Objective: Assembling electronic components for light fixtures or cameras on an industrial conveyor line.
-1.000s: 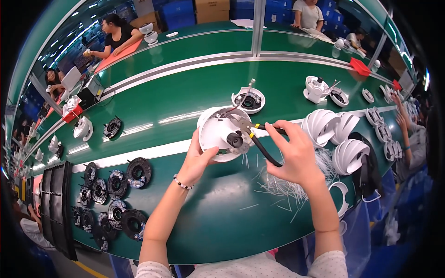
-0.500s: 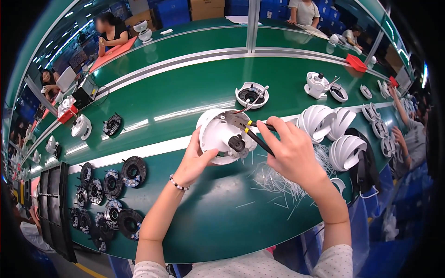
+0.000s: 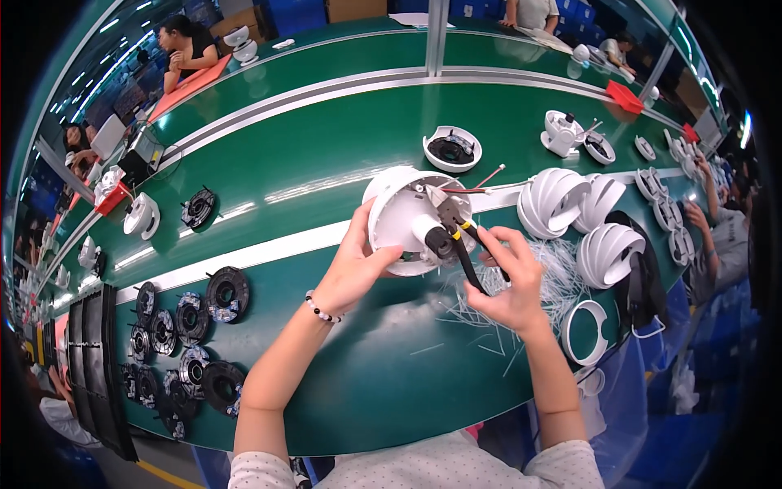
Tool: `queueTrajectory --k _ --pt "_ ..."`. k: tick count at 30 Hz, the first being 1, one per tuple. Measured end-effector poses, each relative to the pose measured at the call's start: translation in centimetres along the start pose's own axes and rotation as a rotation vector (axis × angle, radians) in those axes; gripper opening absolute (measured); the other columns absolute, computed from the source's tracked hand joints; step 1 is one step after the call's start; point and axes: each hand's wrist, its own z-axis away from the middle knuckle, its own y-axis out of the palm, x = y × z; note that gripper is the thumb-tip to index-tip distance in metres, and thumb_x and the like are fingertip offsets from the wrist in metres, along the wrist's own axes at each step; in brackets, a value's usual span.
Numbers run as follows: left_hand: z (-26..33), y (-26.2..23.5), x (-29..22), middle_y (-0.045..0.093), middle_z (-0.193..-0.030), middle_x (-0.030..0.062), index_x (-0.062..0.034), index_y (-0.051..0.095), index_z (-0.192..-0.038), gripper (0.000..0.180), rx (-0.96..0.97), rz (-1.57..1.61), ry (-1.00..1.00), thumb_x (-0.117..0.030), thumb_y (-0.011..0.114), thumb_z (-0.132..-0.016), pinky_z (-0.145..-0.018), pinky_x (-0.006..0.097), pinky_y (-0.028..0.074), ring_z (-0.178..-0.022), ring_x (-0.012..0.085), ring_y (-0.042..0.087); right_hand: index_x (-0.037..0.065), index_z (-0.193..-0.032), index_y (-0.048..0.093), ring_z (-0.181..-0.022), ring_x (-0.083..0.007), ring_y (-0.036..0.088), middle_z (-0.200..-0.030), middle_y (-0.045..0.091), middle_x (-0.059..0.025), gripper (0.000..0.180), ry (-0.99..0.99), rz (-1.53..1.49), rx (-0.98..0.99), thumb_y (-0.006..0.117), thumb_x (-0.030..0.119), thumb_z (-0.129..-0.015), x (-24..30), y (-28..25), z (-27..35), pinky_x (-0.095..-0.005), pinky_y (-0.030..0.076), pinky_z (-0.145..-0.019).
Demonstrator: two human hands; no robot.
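My left hand [image 3: 358,265] grips the rim of a white dome-shaped camera housing [image 3: 399,213], held tilted above the green bench [image 3: 326,163]. A black cylindrical part sits inside it, with thin red and white wires sticking out toward the right. My right hand [image 3: 505,281] is shut on small pliers with black and yellow handles [image 3: 464,248]; their jaws reach into the housing near the wires. A heap of cut white cable ties [image 3: 554,277] lies under and right of that hand.
Stacked white dome shells [image 3: 570,208] and white rings [image 3: 585,330] lie at the right. Several black round parts [image 3: 195,326] are spread at the left. More white housings [image 3: 452,148] sit farther back. Other people work along the bench's far side and right end.
The housing and both hands sit slightly lower and closer to me. The pliers' jaws have stayed at the wires inside the housing.
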Motion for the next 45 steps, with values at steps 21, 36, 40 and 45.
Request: queueTrajectory --k 21,36,40,45 --pt "-5.8 1.3 2.2 0.024 -0.130 0.0119 -0.0004 0.017 -0.131 0.079 -0.548 -0.722 1.016 0.011 0.048 -0.060 -0.091 0.028 0.032 -0.113 0.0227 0.035 -0.002 -0.123 0.025 -0.085 -0.0230 0.054 -0.114 0.039 -0.0141 0.072 0.352 -0.809 -0.715 0.065 0.018 -0.067 0.0 -2.6 5.9 -0.0382 0.051 -0.073" --pt "-19.2 -12.0 9.1 0.045 -0.113 0.0183 0.0084 0.042 -0.109 0.030 -0.227 0.697 -0.123 -0.008 0.047 -0.084 -0.091 0.037 0.045 -0.104 0.0302 0.046 0.002 -0.105 0.051 -0.089 -0.0282 0.046 -0.107 0.045 -0.0136 0.059 0.141 -0.211 0.333 0.067 0.016 -0.050 4.6 2.5 11.9 -0.0365 0.039 -0.075" --pt "-20.3 -6.4 9.7 0.036 -0.123 0.0159 0.0018 0.030 -0.123 0.047 -0.263 0.568 -0.088 -0.030 0.039 -0.090 -0.096 0.043 0.037 -0.113 0.0298 0.038 0.002 -0.104 0.050 -0.102 -0.0306 0.042 -0.114 0.042 -0.0151 0.056 0.217 -0.091 0.411 0.067 0.020 -0.054 3.1 1.4 13.3 -0.0450 0.032 -0.088" --pt "-15.3 -6.4 6.5 0.035 -0.121 0.0191 0.0022 0.018 -0.126 0.067 -0.345 0.463 -0.267 -0.042 0.046 -0.083 -0.083 0.043 0.045 -0.107 0.0329 0.047 0.006 -0.088 0.060 -0.097 -0.0281 0.050 -0.103 0.054 -0.0129 0.043 0.096 0.050 0.074 0.073 0.031 -0.057 1.5 -1.4 10.2 -0.0428 0.037 -0.085"
